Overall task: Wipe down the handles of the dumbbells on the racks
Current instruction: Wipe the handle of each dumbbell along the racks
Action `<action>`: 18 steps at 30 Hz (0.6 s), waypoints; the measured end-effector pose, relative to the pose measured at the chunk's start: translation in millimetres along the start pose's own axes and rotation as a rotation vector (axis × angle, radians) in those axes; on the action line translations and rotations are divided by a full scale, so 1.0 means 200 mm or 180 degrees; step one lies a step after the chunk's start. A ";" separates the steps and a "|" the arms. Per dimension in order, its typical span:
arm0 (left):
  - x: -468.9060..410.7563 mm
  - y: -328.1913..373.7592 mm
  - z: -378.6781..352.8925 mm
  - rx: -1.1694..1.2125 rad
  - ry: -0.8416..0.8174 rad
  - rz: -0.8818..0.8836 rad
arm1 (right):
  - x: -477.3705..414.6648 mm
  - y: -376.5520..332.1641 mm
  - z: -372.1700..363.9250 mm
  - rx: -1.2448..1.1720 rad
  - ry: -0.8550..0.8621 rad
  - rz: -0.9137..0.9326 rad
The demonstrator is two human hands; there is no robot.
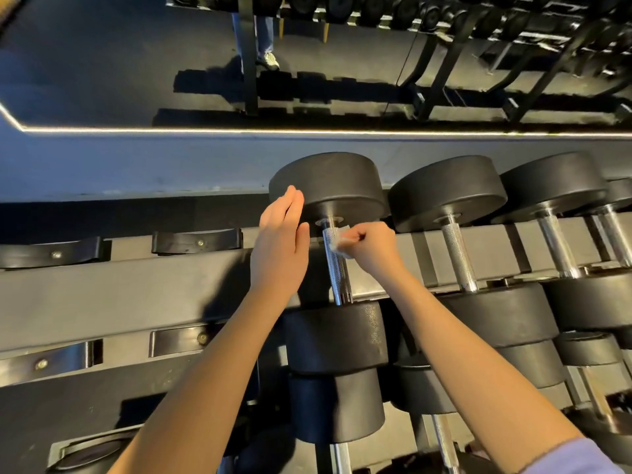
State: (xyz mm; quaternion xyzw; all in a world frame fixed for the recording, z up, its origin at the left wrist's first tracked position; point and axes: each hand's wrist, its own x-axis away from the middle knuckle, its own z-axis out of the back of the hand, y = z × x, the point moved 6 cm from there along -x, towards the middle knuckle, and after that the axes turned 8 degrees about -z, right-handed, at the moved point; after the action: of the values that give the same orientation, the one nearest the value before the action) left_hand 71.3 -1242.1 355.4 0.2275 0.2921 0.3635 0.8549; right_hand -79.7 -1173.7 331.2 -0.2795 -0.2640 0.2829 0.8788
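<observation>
A wall mirror [102,63] edged by a light strip [307,131] reflects someone's jeans [266,32] and sneaker [270,60].

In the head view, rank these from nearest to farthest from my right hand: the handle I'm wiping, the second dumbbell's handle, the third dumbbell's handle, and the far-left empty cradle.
From the right hand:
1. Wiped handle, just left, met through the cloth.
2. Second handle, next on the right.
3. Third handle, farther right.
4. Far-left empty cradle, at the rack's left end.
</observation>
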 end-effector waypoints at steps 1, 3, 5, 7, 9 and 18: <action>0.00 0.00 0.00 0.0014 -0.0016 0.0013 | -0.02 -0.02 0.01 -0.0180 0.0097 0.0027; 0.00 0.00 0.00 0.0033 -0.0042 0.0018 | -0.03 -0.08 0.02 -0.0351 0.0201 0.0115; 0.00 -0.01 0.00 0.0046 -0.0064 0.0001 | -0.03 -0.08 0.02 -0.0304 0.0229 0.0182; 0.00 -0.01 0.00 0.0081 -0.0070 -0.0018 | -0.01 -0.04 0.02 -0.0102 0.0115 0.0173; 0.00 -0.01 0.01 0.0111 -0.0032 -0.0056 | 0.01 0.02 0.01 0.0128 -0.0172 0.0079; 0.01 -0.01 0.02 0.0196 0.0098 -0.0164 | 0.04 -0.09 0.03 -0.0089 0.0198 0.0050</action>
State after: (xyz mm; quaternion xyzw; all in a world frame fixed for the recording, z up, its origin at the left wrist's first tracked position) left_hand 76.5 -1241.7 356.8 0.2404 0.3220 0.3356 0.8520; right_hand -71.3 -1178.7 350.0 -0.3025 -0.2383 0.2773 0.8802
